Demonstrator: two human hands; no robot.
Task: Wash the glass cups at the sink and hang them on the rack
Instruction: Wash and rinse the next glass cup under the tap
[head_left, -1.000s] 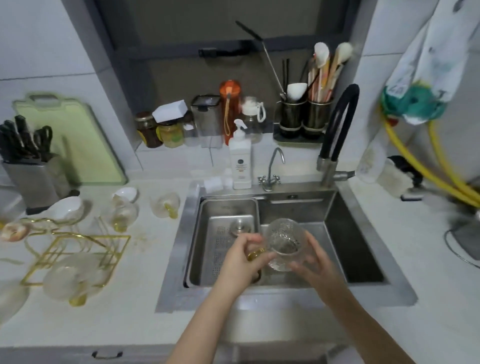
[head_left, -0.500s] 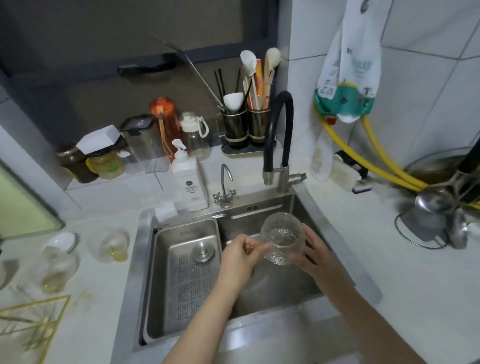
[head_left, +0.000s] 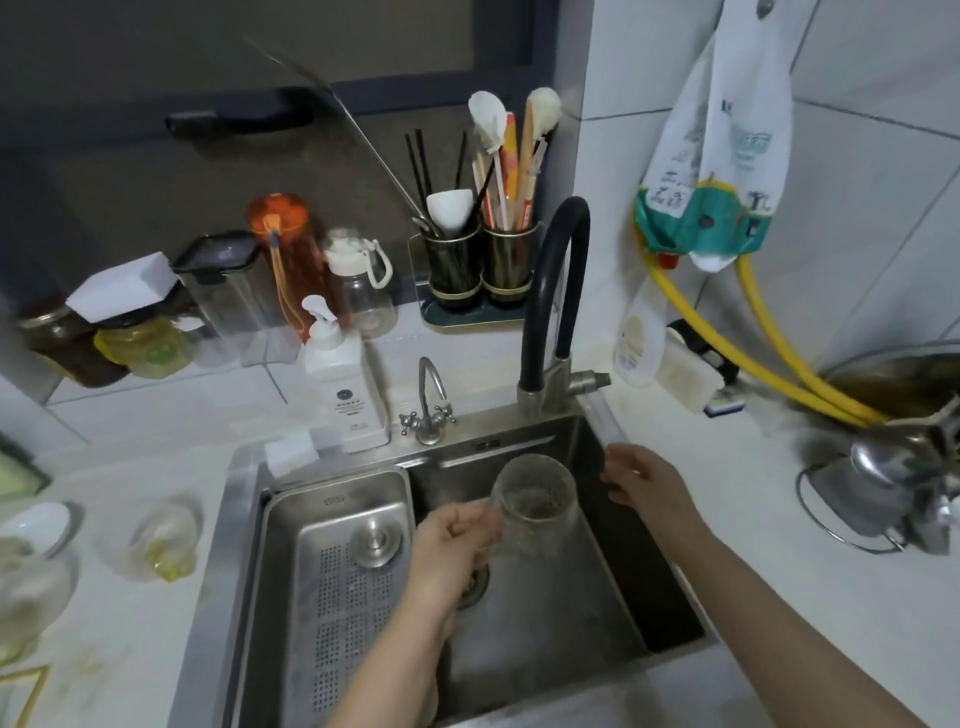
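The glass cup (head_left: 535, 501) is held over the steel sink (head_left: 582, 597), its mouth tilted toward the camera; whether anything is in it cannot be told. The left hand (head_left: 452, 540) has its grip curled round the cup's left side. The right hand (head_left: 644, 483) is off the cup, fingers loosely spread near the sink's right rim. A perforated drain tray (head_left: 337, 597) sits in the sink's left half. Behind stand a black-necked faucet (head_left: 558, 291), a white soap pump bottle (head_left: 345, 384), and twin holders with chopsticks and spoons (head_left: 483, 260). More glass cups (head_left: 163, 538) lie on the pale surface (head_left: 130, 649) to the left. Yellow hoses (head_left: 753, 332) run along the tiled wall.
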